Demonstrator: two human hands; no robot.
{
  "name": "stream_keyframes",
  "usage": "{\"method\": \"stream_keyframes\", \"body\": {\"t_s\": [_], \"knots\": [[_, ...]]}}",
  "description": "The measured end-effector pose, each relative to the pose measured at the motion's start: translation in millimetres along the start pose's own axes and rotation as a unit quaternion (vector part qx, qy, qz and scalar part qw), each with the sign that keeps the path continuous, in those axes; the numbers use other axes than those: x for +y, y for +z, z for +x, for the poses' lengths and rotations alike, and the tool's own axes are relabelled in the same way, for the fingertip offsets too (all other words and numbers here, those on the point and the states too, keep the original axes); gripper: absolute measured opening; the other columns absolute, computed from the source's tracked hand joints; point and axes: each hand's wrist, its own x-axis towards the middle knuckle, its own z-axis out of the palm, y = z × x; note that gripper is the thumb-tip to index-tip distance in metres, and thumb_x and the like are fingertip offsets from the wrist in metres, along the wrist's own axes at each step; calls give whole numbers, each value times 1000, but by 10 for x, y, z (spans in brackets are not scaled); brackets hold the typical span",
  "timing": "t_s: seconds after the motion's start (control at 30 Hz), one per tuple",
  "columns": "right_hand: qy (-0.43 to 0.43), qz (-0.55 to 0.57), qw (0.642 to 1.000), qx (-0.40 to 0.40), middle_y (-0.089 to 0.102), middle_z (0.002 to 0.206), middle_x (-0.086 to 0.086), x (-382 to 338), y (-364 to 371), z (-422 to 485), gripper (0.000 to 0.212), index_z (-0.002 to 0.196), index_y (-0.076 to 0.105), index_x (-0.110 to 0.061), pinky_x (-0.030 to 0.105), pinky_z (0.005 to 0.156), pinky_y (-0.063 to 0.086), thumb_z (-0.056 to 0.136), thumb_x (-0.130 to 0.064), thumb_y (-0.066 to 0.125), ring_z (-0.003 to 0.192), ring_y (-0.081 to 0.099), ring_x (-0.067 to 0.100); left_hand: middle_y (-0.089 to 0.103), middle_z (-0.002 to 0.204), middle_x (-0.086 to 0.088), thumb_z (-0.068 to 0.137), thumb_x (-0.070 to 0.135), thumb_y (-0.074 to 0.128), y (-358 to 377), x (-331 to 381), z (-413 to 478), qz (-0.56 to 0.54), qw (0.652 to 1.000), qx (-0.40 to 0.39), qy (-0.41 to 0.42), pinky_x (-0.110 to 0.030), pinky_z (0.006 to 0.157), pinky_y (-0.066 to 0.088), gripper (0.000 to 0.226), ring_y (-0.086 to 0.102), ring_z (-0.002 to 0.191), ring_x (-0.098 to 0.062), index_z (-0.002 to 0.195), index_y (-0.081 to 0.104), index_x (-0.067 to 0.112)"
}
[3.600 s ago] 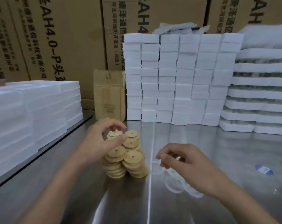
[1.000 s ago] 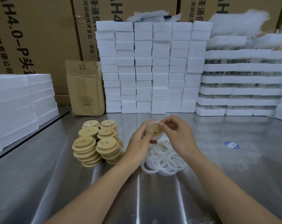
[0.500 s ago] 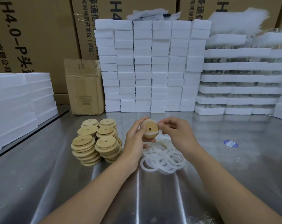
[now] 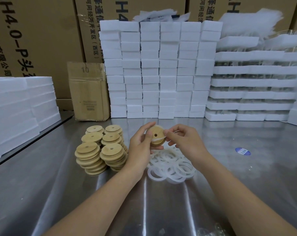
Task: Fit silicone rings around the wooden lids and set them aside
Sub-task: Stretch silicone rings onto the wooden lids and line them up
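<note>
The left hand (image 4: pixel 141 142) grips a wooden lid (image 4: pixel 157 132) by its rim, thumb on the near edge and fingers curled behind and beneath. The right hand (image 4: pixel 183 142) pinches a silicone ring (image 4: pixel 158 139) at the lid's right side. The ring lies partly across the lid's face below the centre hole and is not yet seated.

The lid looks light, stiff and smooth, best held by the edge so the stepped part stays free. The ring looks thin, soft and stretchy. It probably wants a fingertip pinch and could well slip off one side while the other is pulled over.

Both forearms reach forward, and the hands meet above the table (image 4: pixel 246 176). A loose pile of rings (image 4: pixel 171 166) lies on the table just below them. Stacks of bare lids (image 4: pixel 100 150) stand to the left.
</note>
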Motion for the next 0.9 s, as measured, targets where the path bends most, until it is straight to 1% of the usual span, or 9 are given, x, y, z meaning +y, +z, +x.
{"method": "stream_keyframes", "body": {"t_s": [0.2,0.3,0.4,0.5,0.6,0.7,0.77,0.83,0.9], "knots": [[4,-14,999,-33,78,79,1,-1,-9,-5,17,88,73,-13,8,58,46,95,-28,76,69,70,4,76,120,-14,114,22,50,7,-15,3,0,1000,14,4,-14,54,51,26,81,75,-27,126,70,34],[18,-11,997,-76,77,80,-3,-23,-34,-15,18,91,75,-13,12,62,47,97,-30,74,72,69,3,76,115,-18,114,18,51,8,-32,17,-7,999,45,12,-14,51,50,26,79,66,-23,121,72,32],[35,-24,992,-115,77,81,-5,-42,-55,-24,18,96,76,-13,20,70,47,98,-31,73,73,68,3,74,113,-22,113,16,52,22,-59,31,-6,997,63,34,-20,54,55,24,75,65,-20,118,73,28],[48,-26,990,-126,77,81,-4,-61,-71,-32,20,97,78,-11,23,72,48,98,-31,74,73,68,4,74,111,-18,113,17,52,13,-91,33,15,996,61,57,-26,60,61,24,75,71,-17,119,73,28],[60,-24,990,-122,77,81,-4,-65,-96,-43,23,96,78,-10,23,71,49,96,-33,76,71,68,4,73,114,-12,113,20,52,-8,-93,35,46,995,45,73,-25,62,61,25,76,71,-18,119,71,36],[70,-16,993,-95,79,87,-3,-55,-66,-51,23,99,75,-13,26,73,52,94,-36,76,75,73,5,71,122,-11,113,21,52,-15,-81,58,63,994,26,81,-25,67,62,25,79,83,-26,123,67,40],[80,0,993,-92,81,97,-3,-52,-37,-56,18,106,75,-17,31,80,54,95,-31,74,86,77,8,72,125,-6,113,22,53,-16,-93,62,90,992,5,93,-35,79,65,25,78,97,-27,129,65,36],[79,10,991,-111,81,101,0,-50,-24,-58,17,110,76,-18,34,83,54,96,-26,71,93,78,13,73,125,7,112,24,55,-19,-112,46,135,985,-11,110,-41,95,62,26,72,113,-16,132,65,36],[66,13,991,-115,81,101,2,-44,-26,-62,16,109,77,-18,35,84,53,95,-25,72,97,78,15,73,124,14,111,25,57,-9,-117,35,155,981,-4,116,-38,97,59,27,70,114,-7,132,65,40]]}}
